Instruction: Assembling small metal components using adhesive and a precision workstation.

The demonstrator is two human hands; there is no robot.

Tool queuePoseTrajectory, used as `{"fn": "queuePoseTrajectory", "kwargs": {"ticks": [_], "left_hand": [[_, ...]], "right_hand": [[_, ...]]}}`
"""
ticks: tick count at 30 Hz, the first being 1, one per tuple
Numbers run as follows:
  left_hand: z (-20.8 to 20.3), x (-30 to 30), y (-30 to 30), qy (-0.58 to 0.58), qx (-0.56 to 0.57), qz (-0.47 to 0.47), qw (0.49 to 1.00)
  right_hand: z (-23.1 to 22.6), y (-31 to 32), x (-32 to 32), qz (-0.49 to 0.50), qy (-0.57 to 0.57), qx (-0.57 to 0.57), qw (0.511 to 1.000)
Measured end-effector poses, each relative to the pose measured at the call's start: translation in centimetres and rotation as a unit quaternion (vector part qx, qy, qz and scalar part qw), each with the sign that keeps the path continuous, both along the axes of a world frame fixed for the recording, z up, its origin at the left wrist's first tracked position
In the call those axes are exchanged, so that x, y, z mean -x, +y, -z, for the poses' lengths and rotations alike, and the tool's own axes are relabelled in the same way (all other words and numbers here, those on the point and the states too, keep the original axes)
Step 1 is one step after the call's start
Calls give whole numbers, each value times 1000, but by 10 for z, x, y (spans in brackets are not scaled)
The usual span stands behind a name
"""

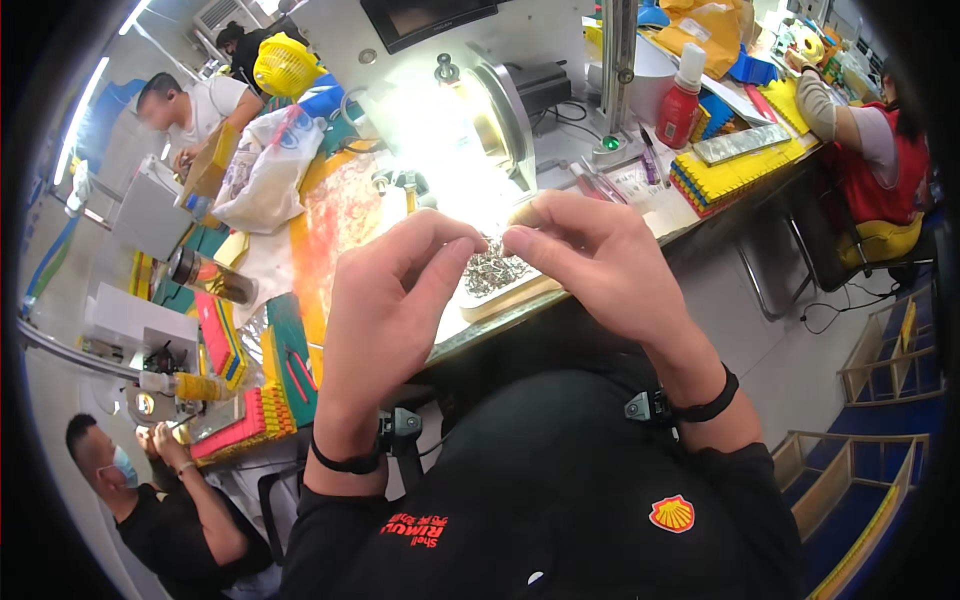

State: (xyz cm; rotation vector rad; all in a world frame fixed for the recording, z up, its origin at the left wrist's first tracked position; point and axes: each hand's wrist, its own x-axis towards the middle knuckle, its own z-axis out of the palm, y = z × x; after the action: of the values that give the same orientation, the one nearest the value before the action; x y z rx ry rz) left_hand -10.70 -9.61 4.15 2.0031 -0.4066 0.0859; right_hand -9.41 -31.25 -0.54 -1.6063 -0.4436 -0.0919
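My left hand [385,295] is closed, thumb and forefinger pinched together in front of the bright light. Opposite it, my right hand [610,260] is closed in a similar pinch, its fingertips a short gap from the left ones. Whatever either pinch holds is too small and glare-washed to make out. Just below the fingertips lie many small shiny metal pieces [490,272] in a shallow pale tray [515,299] at the bench's near edge. Behind the hands stands a machine with a round housing [505,125], partly washed out by the glare.
A red bottle [678,112] and yellow foam pads [735,170] stand right of the machine. On the left are a white plastic bag [270,165], a jar [212,275] and red-handled pliers [300,367]. Co-workers sit at left and far right. Wooden racks [850,470] stand at lower right.
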Motion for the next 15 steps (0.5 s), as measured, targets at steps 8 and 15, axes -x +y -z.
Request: {"fn": "queuePoseTrajectory", "kwargs": {"ticks": [8, 15], "left_hand": [[13, -10, 18, 60, 87, 30, 994], [14, -22, 50, 48, 78, -69, 993]], "right_hand": [[-9, -34, 10, 31, 64, 41, 997], [-6, -84, 17, 85, 123, -14, 989]]}}
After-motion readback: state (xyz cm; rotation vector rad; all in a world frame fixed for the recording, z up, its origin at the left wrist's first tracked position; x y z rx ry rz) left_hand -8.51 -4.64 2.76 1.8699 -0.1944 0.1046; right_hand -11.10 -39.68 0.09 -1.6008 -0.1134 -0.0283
